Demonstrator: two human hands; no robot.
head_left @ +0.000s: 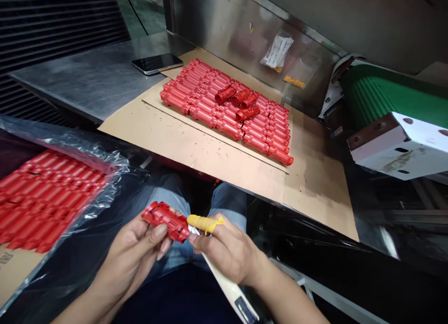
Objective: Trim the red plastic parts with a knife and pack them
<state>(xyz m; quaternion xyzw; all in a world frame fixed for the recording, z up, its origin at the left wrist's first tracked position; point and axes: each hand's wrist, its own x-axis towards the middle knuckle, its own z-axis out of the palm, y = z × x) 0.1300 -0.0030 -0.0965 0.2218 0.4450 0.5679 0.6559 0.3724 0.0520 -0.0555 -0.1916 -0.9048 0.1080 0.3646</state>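
Over my lap, my left hand (140, 249) grips a red plastic tubular part (167, 220) with cut-outs along its side. My right hand (227, 247) is closed round a cream-handled knife (229, 286), its index finger covered by a yellow finger cot (203, 223). A short bit of the metal blade shows at the right end of the red part; whether it touches the plastic I cannot tell. Beyond my hands, rows of red tubular parts (213, 114) lie on cardboard on the bench, with several loose ones (248, 113) on top.
Cardboard (196, 147) covers much of the metal bench. A phone (157, 63) lies at its back left. Plastic bags (278, 51) hang on the metal back panel. At right stands a green conveyor belt (392, 95) with a white bracket (402, 147). A plastic-lined box (105, 198) of red parts sits at left.
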